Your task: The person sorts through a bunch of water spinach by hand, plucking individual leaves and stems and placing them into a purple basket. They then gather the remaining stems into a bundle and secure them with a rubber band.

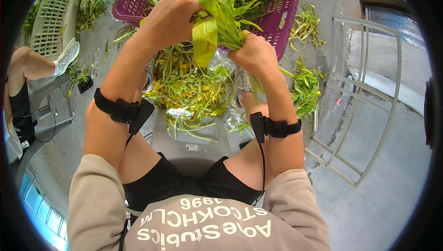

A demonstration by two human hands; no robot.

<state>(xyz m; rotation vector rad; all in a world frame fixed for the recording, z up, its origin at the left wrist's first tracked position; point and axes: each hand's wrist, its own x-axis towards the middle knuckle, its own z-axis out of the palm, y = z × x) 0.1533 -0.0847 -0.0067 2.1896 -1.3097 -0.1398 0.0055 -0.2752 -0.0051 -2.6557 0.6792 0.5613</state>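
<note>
On the forearms [277, 98], black straps [277, 129] were worn; their cables [264, 168] might have been snagged by a wide swing. Beyond them, a bunch of leafy greens [230, 29] was held up at the near side of a purple crate [290, 1], its stems grasped in the right hand [256, 52]. The left hand's [173, 22] fingers were curled against a broad yellowed leaf [204, 45]; whether it was pinched could not be told. Sound leaves could have been torn by too hard a pull, or stems lost into the heap of yellowed cuttings [189, 89] below through a loosened grip. Farther reach was hindered by the crate's wall. Loose greens [304, 89] were strewn to the right, short of a metal frame [392, 89]; leftward, a dark handheld device [85, 84], another person's shoe [67, 59] and a pale crate [48, 24] were seen.
</note>
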